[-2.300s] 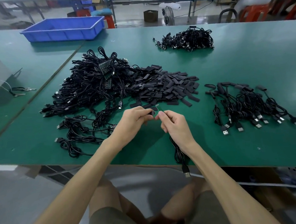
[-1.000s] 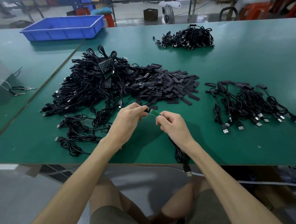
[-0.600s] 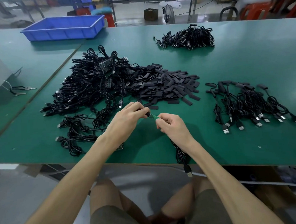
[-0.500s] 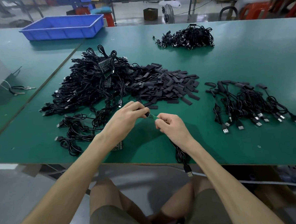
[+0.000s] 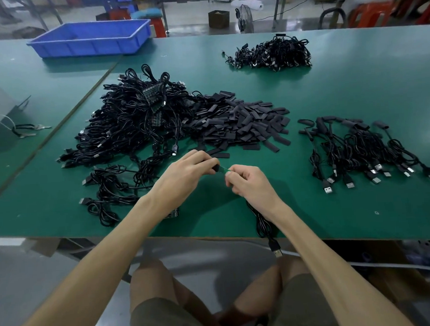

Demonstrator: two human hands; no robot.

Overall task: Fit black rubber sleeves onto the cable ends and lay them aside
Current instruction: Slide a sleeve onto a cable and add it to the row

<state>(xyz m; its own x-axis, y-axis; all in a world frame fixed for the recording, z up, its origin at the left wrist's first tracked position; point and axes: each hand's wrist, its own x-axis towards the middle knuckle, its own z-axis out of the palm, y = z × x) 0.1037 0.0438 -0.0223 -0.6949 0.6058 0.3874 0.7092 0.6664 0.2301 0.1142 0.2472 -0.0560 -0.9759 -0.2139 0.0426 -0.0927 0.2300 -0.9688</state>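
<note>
My left hand pinches a black rubber sleeve at its fingertips. My right hand pinches the small green circuit-board end of a black cable, whose USB plug hangs over the table's front edge. The green end's tip sits at the sleeve's mouth. Behind my hands lies a heap of loose black sleeves. A big tangle of black cables spreads to the left. To the right lie several sleeved cables.
A blue plastic tray stands at the far left on the green table. Another bundle of cables lies at the back. Loose cables lie near my left forearm. Wire scraps lie at the left.
My hands have drawn closer together, bringing the green board end up to the sleeve. The piles have not moved.
</note>
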